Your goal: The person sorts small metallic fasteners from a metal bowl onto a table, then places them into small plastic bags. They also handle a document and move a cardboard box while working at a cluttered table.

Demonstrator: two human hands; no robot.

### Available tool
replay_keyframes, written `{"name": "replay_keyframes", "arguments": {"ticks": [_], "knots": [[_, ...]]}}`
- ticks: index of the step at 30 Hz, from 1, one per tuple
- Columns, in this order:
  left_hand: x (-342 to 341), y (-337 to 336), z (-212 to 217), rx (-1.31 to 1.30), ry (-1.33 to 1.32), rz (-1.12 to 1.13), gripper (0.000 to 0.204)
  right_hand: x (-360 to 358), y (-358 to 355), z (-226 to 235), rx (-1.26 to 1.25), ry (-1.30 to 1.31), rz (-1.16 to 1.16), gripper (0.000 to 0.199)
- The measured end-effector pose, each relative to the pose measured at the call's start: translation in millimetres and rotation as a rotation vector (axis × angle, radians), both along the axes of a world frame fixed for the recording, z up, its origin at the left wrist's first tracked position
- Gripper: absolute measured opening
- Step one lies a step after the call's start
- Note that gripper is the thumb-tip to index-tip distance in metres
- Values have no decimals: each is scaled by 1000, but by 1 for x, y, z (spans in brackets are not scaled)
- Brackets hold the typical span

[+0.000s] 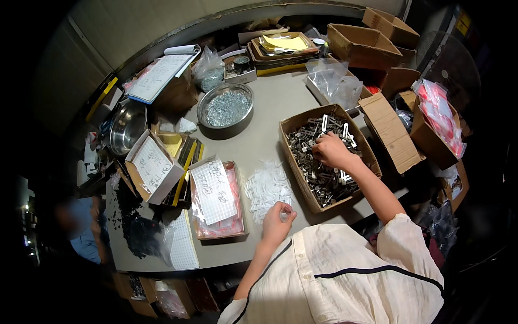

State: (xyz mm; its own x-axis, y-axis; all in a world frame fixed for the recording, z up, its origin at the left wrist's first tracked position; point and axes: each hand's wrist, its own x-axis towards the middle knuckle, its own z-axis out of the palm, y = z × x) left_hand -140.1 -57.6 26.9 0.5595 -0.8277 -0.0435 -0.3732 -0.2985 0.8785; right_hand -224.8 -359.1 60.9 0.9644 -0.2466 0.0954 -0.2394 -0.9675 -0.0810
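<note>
My right hand (pixel 330 150) reaches into a cardboard box (pixel 298 181) filled with dark, flat metal pieces (pixel 324 185). Its fingers are bent together at the top of the pile; their tips are hidden, and I cannot make out what they grip. A few pale slotted strips (pixel 324 123) stand out among the dark pieces. Nearer to me, my left hand (pixel 278 220) is curled in a pinch at the near edge of a heap of small white pieces (pixel 265 187). Something small and pale may be between thumb and finger, too unclear to name.
Left of the heap, a box (pixel 242 231) holds red-printed bags under a paper sheet (pixel 210 189). A metal bowl (pixel 225 129) of small shiny parts stands farther back. Open cartons (pixel 391 132) crowd the right side. Black pieces (pixel 129 229) lie at left, and another person (pixel 84 232) is beyond.
</note>
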Motion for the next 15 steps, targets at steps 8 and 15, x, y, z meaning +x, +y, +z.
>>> {"name": "replay_keyframes", "arguments": {"ticks": [8, 15], "knots": [[-3, 8, 4, -5, 91, 122, 20, 26, 11, -20, -114, -91, 111, 19], [-5, 6, 10, -54, 136, 148, 21, 31, 3, -38, 5, -140, 236, 20]]}}
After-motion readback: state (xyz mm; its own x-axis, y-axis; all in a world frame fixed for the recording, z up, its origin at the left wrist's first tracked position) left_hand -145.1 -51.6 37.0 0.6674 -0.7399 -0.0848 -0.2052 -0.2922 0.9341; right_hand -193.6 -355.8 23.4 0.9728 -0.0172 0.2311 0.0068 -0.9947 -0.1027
